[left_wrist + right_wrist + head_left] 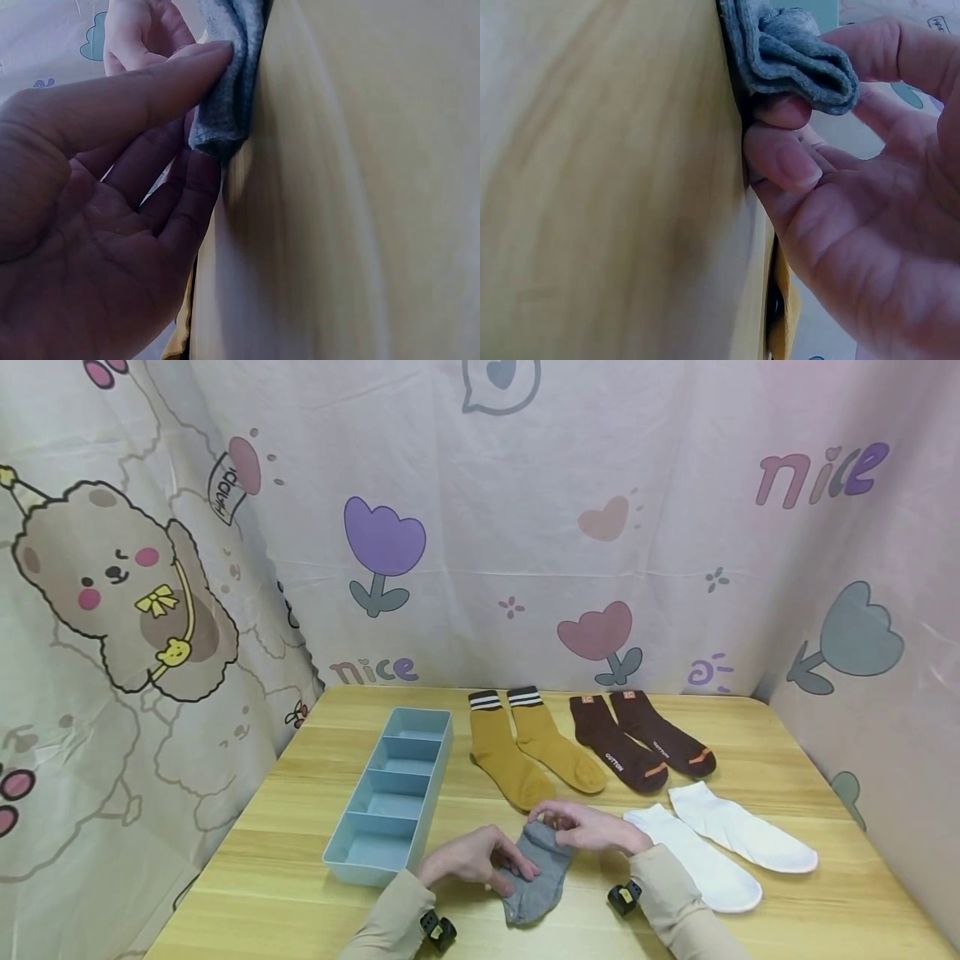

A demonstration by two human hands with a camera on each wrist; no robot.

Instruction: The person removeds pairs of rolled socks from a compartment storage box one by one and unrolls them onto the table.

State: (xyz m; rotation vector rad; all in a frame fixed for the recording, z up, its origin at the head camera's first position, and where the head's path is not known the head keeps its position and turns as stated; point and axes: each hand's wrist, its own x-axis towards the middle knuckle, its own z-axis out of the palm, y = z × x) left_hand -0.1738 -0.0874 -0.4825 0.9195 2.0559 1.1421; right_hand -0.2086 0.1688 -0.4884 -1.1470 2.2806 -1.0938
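A grey sock (542,877) lies at the front middle of the table, its top end folded over in layers. My left hand (480,858) is at its left side, and in the left wrist view the thumb and fingers pinch the grey fabric (229,82). At the far end my right hand (592,827) holds the folded part. Seen from the right wrist, several fabric layers (802,71) sit between that thumb and the curled fingers. The sock's underside is hidden.
Left of the hands stands a blue-grey box (431,802) with several compartments in a row. Mustard socks (498,752) with striped cuffs lie behind the grey one. Dark brown socks (607,739) are farther right, with white socks (705,868) beside my right forearm. Printed curtains surround the table.
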